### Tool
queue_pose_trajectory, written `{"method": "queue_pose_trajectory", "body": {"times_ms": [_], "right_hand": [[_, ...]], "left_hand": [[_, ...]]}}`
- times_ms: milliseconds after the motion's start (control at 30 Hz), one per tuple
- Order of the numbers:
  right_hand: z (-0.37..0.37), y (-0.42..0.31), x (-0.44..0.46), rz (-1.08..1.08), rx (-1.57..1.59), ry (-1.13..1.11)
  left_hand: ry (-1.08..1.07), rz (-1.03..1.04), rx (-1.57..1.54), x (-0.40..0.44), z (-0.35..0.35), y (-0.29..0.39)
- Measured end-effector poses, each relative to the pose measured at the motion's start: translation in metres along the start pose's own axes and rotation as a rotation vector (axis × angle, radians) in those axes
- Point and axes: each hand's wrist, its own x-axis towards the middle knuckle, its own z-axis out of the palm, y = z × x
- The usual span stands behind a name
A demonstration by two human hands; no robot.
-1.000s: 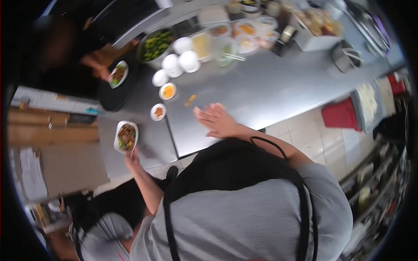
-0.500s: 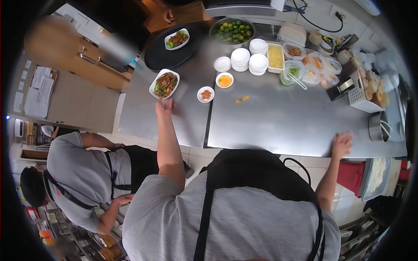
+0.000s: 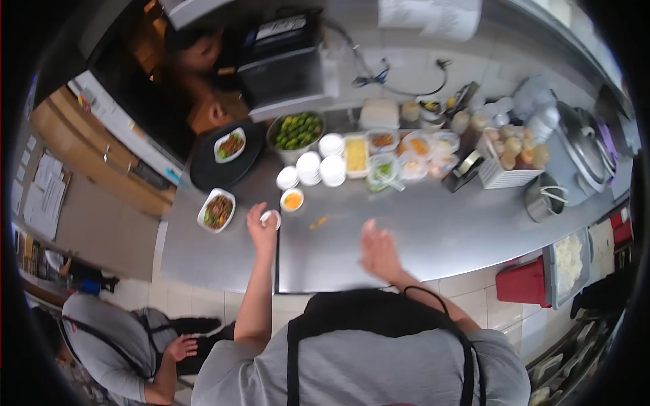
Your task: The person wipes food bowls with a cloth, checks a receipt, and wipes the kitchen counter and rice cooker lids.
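My left hand (image 3: 261,233) is at a small white dish (image 3: 272,219), its thumb and fingers curled at the rim and covering part of it. What the dish contains is mostly hidden by the hand. My right hand (image 3: 380,252) hovers over the steel counter (image 3: 433,230), slightly blurred, fingers apart and holding nothing. Just behind the small dish stands a white bowl of orange sauce (image 3: 292,199). A small yellow packet (image 3: 318,222) lies between my hands. To the left sits a white dish of meat and greens (image 3: 219,211).
A round black tray (image 3: 210,169) carries another filled dish (image 3: 230,145). Stacked white bowls (image 3: 309,166), a bowl of green citrus fruits (image 3: 296,131) and lidded tubs (image 3: 413,166) line the back. A co-worker (image 3: 115,338) stands at left; another person (image 3: 203,81) is beyond the counter.
My left hand has left the dish of meat and greens and moved right to the small dish. My right hand has come inward from the counter's right side. The view has shifted.
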Motion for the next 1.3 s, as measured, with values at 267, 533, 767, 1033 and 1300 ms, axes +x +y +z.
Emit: {"method": "queue_pose_trajectory", "body": {"times_ms": [267, 533, 767, 1033, 1300], "right_hand": [[-0.031, 0.130, -0.092, 0.172, -0.102, 0.163], [-0.052, 0.339, -0.254, 0.771, -0.283, 0.430], [-0.077, 0.387, -0.375, 1.457, 0.142, 0.735], [-0.051, 0.409, -0.253, 0.960, 0.138, 0.647], [-0.013, 0.367, -0.152, 0.930, -0.387, 0.283]], "left_hand": [[-0.245, 0.364, -0.245, 0.024, 0.113, 0.188], [-0.189, 0.588, -0.592, 0.095, 0.164, 0.348], [-0.215, 0.479, -0.886, 0.134, 0.167, 0.378], [-0.338, 0.294, -1.010, 0.122, 0.153, 0.384], [-0.345, 0.360, -0.926, 0.130, 0.161, 0.393]]}}
